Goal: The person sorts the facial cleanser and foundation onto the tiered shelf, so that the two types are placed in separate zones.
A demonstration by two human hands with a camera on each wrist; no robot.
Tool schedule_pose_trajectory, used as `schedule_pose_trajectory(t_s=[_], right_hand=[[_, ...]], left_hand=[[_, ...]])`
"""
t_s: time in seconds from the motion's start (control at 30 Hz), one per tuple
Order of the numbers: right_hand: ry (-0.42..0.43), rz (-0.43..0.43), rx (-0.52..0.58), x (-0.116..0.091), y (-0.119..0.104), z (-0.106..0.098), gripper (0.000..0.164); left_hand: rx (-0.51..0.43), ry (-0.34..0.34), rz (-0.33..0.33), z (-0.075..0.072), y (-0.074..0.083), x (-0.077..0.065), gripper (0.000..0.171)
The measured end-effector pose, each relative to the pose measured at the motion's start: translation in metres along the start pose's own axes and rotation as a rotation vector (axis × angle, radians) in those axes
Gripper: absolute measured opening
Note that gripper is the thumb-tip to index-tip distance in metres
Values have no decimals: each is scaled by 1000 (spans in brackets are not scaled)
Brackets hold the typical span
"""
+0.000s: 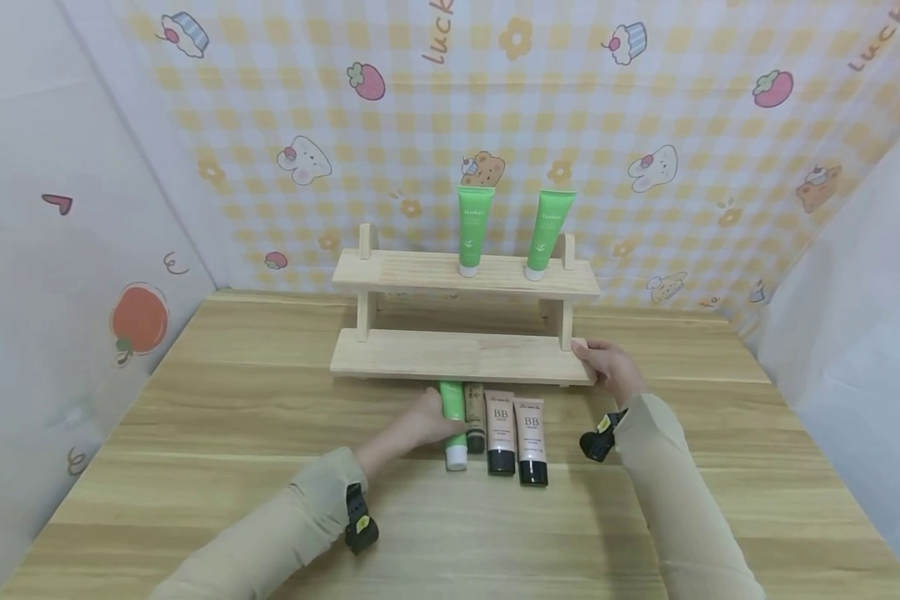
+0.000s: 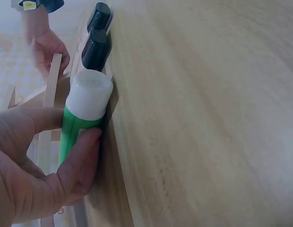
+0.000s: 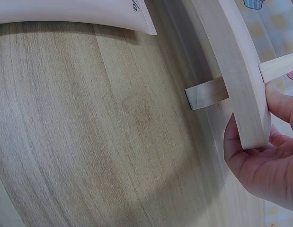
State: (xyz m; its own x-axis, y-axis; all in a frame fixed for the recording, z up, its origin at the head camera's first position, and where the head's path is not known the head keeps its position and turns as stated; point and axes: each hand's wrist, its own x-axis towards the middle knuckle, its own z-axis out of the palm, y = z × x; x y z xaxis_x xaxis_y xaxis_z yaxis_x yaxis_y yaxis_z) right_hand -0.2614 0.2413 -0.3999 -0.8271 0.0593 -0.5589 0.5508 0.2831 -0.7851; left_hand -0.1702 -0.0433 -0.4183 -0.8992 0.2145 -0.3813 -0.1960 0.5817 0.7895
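My left hand point(image 1: 429, 419) pinches a green tube with a white cap point(image 1: 455, 454) between thumb and fingers, low by the table in front of the shelf. The left wrist view shows the thumb and fingers on both sides of the green tube just below its white cap point(image 2: 89, 94). With my right hand point(image 1: 613, 367) I grip the right end of the lower board of a two-tier wooden shelf point(image 1: 412, 352); in the right wrist view the thumb is above the board and the fingers curl beneath. A small brown tube point(image 1: 476, 412) lies right beside the green one.
Two pinkish BB cream tubes with black caps, a left one point(image 1: 501, 429) and a right one point(image 1: 531, 435), lie on the wooden table point(image 1: 255, 433). Two green tubes, one upright point(image 1: 474, 225) and one tilted point(image 1: 549, 229), stand on the upper board. A patterned cloth point(image 1: 420, 150) hangs behind.
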Motion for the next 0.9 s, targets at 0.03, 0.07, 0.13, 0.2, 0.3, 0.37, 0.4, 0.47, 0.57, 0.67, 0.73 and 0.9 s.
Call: schedule_pose_trajectory(t_s=[0.03, 0.07, 0.13, 0.2, 0.3, 0.37, 0.4, 0.47, 0.57, 0.67, 0.73, 0.9], right_hand=[[1, 0, 5, 0, 0, 1, 67], [1, 0, 6, 0, 0, 1, 67], [5, 0, 5, 0, 0, 1, 67], [4, -2, 10, 0, 0, 1, 67], [-3, -5, 18, -1, 0, 1, 67], [-6, -6, 17, -2, 0, 1, 67], [-9, -8, 16, -3, 0, 1, 67], [-12, -10, 20, -3, 0, 0, 67], [-12, -10, 29, -4, 1, 1, 67], [-6, -7, 32, -4, 0, 1, 68], [-4, -7, 29, -4, 0, 0, 68], [-10, -14, 30, -2, 0, -1, 66]], left_hand=[[-6, -8, -8, 0, 0, 0, 42], [-15, -17, -17, 0, 0, 0, 38], [-32, -42, -30, -1, -1, 1, 35], [-51, -69, -27, -3, -3, 0, 34], [-90, -104, -17, -5, -4, -1, 34], [-126, -125, -20, -6, -6, -3, 34], [-142, -135, -22, -7, -6, -4, 34], [-159, -154, -36, -7, -9, -5, 32], [-162, -171, -61, -9, -12, -8, 30], [-156, -176, -74, -10, -14, -11, 29], [-159, -175, -75, -11, -15, -11, 29], [-159, -190, -62, -14, -16, -14, 31]])
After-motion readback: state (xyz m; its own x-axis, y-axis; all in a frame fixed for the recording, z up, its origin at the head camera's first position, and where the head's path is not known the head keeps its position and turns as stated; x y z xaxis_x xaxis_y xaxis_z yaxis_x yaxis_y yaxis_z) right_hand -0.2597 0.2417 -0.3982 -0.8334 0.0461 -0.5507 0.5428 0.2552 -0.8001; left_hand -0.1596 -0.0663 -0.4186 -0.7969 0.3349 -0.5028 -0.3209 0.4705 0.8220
